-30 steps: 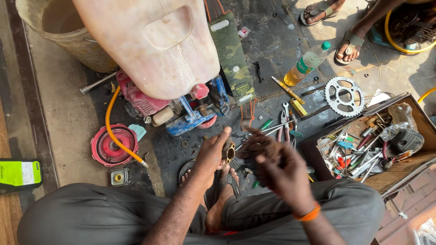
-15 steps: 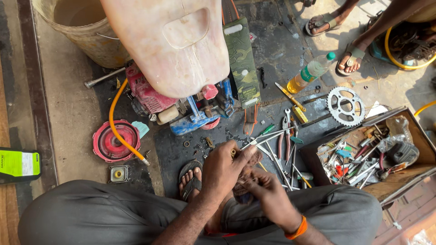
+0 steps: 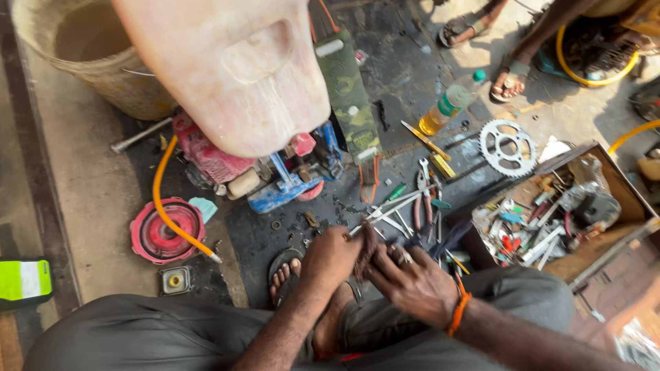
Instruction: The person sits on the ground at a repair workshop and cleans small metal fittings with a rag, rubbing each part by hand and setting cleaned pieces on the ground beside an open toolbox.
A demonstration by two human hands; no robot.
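My left hand (image 3: 331, 260) and my right hand (image 3: 412, 280) meet low in front of my crossed legs, just above my sandalled foot (image 3: 283, 273). Both close on a dark brown, rag-like piece (image 3: 368, 249) pinched between them; what it is I cannot make out. My right hand wears a ring, and an orange band (image 3: 458, 313) circles its wrist. Just beyond the fingers, pliers and spanners (image 3: 412, 200) lie on the oily ground.
A small red and blue engine (image 3: 268, 175) sits under a pale plastic can (image 3: 234, 69), with an orange hose (image 3: 165, 199) and red round cover (image 3: 159, 232). To the right are a sprocket (image 3: 507, 146), bottle (image 3: 450, 103), a wooden box of tools (image 3: 622, 182) and another person's feet (image 3: 509, 79).
Both hands have dropped toward my lap and come closer together. The small brass part held up a second ago is out of sight, and a dark piece sits between the hands.
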